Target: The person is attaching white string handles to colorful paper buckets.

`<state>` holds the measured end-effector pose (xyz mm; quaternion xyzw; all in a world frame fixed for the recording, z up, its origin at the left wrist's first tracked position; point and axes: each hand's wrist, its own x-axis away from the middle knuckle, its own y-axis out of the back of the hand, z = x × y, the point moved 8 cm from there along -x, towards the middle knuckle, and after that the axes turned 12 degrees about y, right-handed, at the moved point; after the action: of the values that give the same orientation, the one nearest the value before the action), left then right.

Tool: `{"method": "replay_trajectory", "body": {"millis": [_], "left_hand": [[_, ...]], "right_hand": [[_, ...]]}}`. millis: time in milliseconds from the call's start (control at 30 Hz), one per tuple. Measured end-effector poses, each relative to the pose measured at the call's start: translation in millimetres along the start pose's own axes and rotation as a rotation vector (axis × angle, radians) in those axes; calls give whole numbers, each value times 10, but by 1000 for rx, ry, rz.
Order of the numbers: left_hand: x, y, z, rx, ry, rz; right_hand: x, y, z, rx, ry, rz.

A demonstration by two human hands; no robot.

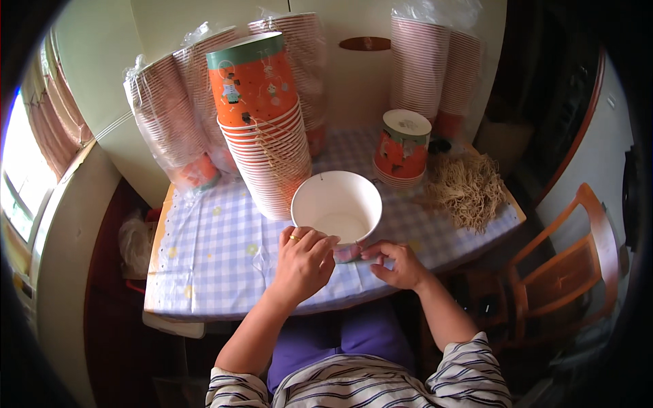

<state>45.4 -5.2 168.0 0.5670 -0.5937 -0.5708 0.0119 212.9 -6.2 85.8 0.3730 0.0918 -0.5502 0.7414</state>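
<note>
A paper bucket with a white inside stands mouth-up near the table's front edge. My left hand, with a ring on one finger, is closed on its near-left rim; the thumb is mostly hidden. At the near-right side of the bucket is my right hand, thumb and forefinger apart, fingertips close to the wall below the rim. Small dark marks show at the far and near rim. Behind to the left rises a tall stack of orange buckets, with tan twisted cords hanging down its side.
A short upside-down bucket stack stands right of centre, beside a heap of tan cords. Plastic-wrapped bucket stacks line the back left, others the back right. A checked cloth covers the table; a wooden chair is at right.
</note>
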Motion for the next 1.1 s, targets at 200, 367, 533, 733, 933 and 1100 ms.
{"method": "replay_trajectory", "body": {"millis": [200, 367, 533, 733, 933, 1100], "left_hand": [[-154, -23, -176, 62, -8, 68], [-169, -147, -122, 78, 22, 122], [-169, -217, -122, 97, 26, 134], [-165, -216, -67, 129, 39, 122], [-190, -230, -87, 148, 43, 159], [-188, -237, -106, 108, 64, 126]], "right_hand": [[-3, -170, -92, -371, -114, -315], [14, 25, 115, 84, -111, -491], [-88, 23, 400, 526, 247, -489], [-67, -94, 310, 282, 125, -434], [-115, -100, 238, 304, 95, -426], [-118, -111, 251, 320, 14, -390]]}}
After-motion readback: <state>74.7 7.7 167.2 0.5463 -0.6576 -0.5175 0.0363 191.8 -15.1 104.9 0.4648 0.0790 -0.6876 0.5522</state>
